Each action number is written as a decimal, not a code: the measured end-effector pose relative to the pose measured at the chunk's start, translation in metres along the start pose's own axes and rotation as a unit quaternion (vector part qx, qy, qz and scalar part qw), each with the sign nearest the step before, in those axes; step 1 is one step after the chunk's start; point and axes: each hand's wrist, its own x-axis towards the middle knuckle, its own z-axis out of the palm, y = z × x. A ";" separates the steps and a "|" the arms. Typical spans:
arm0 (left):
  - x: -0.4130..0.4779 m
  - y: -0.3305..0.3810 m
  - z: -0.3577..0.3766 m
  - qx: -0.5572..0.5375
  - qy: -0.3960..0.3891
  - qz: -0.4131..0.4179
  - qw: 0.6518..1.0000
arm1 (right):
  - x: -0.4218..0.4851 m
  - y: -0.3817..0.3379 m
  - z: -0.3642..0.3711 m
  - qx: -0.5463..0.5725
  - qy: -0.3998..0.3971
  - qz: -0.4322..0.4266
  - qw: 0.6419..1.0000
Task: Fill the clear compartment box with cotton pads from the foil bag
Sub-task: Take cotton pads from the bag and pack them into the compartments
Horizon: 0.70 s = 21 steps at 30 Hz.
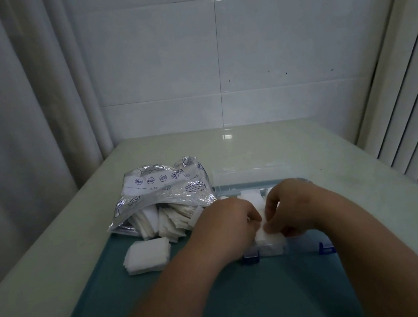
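The clear compartment box (304, 248) with blue latches lies open on the teal mat, its lid (248, 173) raised behind. Both hands are over it. My left hand (228, 223) and my right hand (291, 205) pinch a stack of white cotton pads (267, 239) over a front compartment. More pads (250, 196) show in a rear compartment. The foil bag (164, 192) lies to the left, its mouth open toward me with several pads spilling out. A loose pile of pads (147, 254) sits on the mat in front of the bag.
A teal mat (224, 305) covers the near part of the pale table (281, 142). A tiled wall stands behind, a curtain (18, 105) at the left and vertical blinds (416, 100) at the right.
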 end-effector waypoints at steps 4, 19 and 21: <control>0.000 -0.001 0.003 0.048 0.023 0.020 0.998 | 0.000 -0.001 0.000 -0.021 -0.011 -0.001 1.000; 0.007 -0.002 -0.001 0.082 -0.050 -0.006 0.995 | -0.002 0.000 -0.003 -0.071 -0.006 -0.027 0.997; 0.008 -0.003 -0.001 0.106 -0.038 0.005 0.994 | -0.002 0.001 -0.003 -0.076 -0.006 -0.033 0.996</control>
